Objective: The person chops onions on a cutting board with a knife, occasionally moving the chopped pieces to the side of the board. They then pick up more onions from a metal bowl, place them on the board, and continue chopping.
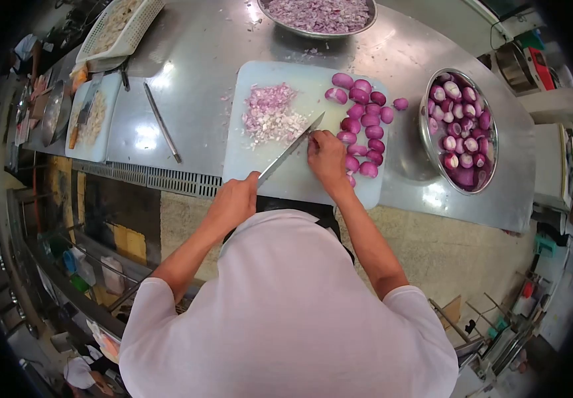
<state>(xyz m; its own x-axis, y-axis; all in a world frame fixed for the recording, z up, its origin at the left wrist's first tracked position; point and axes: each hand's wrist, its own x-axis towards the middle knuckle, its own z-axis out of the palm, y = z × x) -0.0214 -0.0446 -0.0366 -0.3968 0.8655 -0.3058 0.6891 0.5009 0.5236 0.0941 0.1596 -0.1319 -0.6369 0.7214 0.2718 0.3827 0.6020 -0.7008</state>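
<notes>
My left hand point(232, 202) grips the handle of a kitchen knife point(290, 151), whose blade slants up and right across the white cutting board point(300, 186). Close to the blade's tip, my right hand point(327, 158) rests on the board with its fingers curled in; anything under them is hidden. A heap of chopped onion point(270, 109), purple and whitish, lies left of the blade. Several peeled red onion pieces point(370, 120) are gathered along the board's right side, beside my right hand. One more onion point(400, 104) sits just off the board's edge.
On the steel table point(193, 86), a metal bowl point(426, 126) of peeled onions stands right. A bowl of chopped onion point(319, 16) is at the back. A metal rod point(161, 123), a second board point(111, 132) with a knife, and a white basket point(130, 33) are left.
</notes>
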